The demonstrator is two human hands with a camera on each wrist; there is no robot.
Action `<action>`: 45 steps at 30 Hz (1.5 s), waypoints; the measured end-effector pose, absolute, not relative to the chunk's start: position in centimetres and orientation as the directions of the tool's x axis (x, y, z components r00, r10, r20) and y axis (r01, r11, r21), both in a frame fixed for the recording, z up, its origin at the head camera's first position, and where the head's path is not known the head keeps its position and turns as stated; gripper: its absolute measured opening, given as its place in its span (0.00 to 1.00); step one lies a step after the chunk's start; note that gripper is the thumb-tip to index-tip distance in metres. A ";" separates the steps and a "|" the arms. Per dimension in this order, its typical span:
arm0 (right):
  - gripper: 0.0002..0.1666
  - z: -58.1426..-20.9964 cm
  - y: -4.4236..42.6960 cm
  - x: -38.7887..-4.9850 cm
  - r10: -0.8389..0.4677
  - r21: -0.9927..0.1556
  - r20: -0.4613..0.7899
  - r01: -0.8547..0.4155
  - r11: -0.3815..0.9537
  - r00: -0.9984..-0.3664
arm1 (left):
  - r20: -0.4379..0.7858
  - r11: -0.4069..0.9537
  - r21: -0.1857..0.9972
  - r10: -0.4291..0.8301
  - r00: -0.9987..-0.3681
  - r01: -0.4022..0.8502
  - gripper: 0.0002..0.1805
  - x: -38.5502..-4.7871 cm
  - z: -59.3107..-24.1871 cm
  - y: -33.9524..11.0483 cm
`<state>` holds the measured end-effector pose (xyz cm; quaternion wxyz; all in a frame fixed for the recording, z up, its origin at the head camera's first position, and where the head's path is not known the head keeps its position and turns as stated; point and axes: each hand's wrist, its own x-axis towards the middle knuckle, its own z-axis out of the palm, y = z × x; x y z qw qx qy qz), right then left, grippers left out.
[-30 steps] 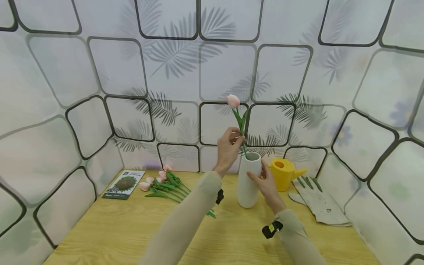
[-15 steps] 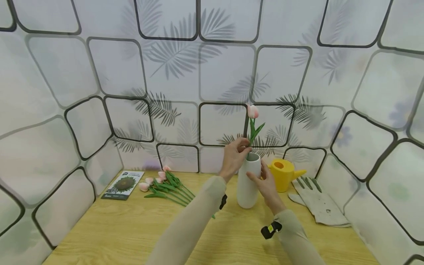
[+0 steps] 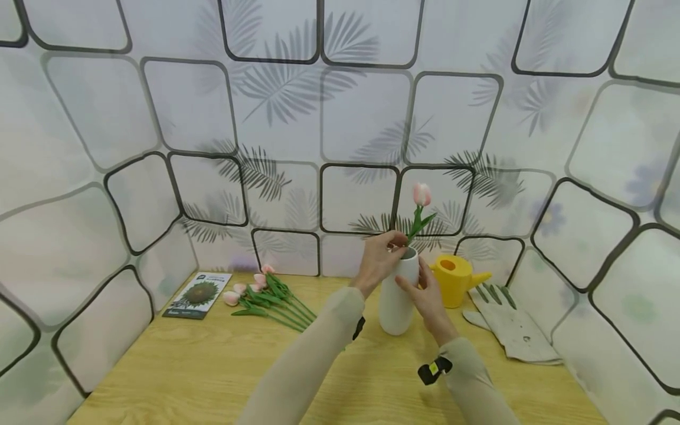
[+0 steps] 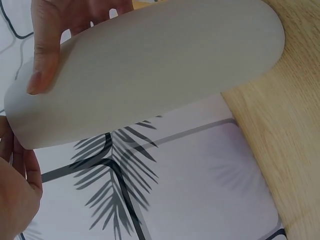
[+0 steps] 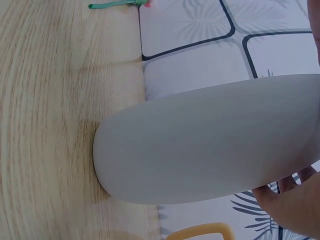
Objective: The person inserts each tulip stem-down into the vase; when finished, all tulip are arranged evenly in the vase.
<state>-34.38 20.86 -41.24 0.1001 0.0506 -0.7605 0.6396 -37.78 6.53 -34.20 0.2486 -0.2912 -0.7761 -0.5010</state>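
Note:
A tall white vase [image 3: 395, 307] stands on the wooden table, tilted slightly in the head view. At its mouth my left hand [image 3: 378, 260] pinches the stem of a pink tulip [image 3: 422, 195], whose bloom and green leaves rise above the rim. The lower stem is hidden inside the vase. My right hand [image 3: 429, 298] grips the vase's upper right side, thumb in front and fingers behind. In the left wrist view, the right thumb [image 4: 46, 65] lies along the vase wall [image 4: 160, 70].
Several pink tulips [image 3: 271, 298] lie left of the vase, partly behind the left sleeve. A yellow watering can [image 3: 453, 282] stands close on the right, beside white gloves [image 3: 512, 324]. A sunflower seed packet [image 3: 199, 295] lies at the far left. Patterned walls enclose the table.
My left hand has moved right and down, lowering the tulip's stem into the vase; the bloom now sits lower and leans right. My right hand keeps its hold on the vase.

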 end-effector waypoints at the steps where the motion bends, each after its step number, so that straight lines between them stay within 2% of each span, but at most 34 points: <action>1: 0.50 -41.2 20.9 -34.4 0.051 -0.963 0.213 -0.201 0.179 -0.976 | 0.680 0.342 0.622 0.208 -0.703 0.704 0.07 -37.8 -34.2 6.5; 12: 0.51 -41.3 21.0 -34.6 0.056 -0.964 0.204 -0.190 0.187 -0.977 | 0.665 0.388 0.609 0.228 -0.712 0.692 0.05 -38.0 -34.2 6.1; 21: 0.50 -41.2 20.8 -34.6 0.071 -0.966 0.203 -0.188 0.180 -0.977 | 0.656 0.309 0.661 0.207 -0.726 0.684 0.05 -37.9 -34.4 5.5; 29: 0.50 -41.2 20.8 -34.7 0.068 -0.964 0.214 -0.200 0.173 -0.974 | 0.616 0.214 0.734 0.192 -0.764 0.645 0.08 -37.3 -34.8 4.3; 40: 0.51 -41.3 20.6 -34.7 0.086 -0.963 0.200 -0.180 0.200 -0.976 | 0.611 0.219 0.737 0.186 -0.769 0.639 0.08 -37.5 -37.0 1.1; 45: 0.52 -41.3 20.7 -34.7 0.084 -0.965 0.194 -0.174 0.198 -0.977 | 0.594 0.177 0.764 0.183 -0.784 0.620 0.09 -37.5 -38.0 -0.8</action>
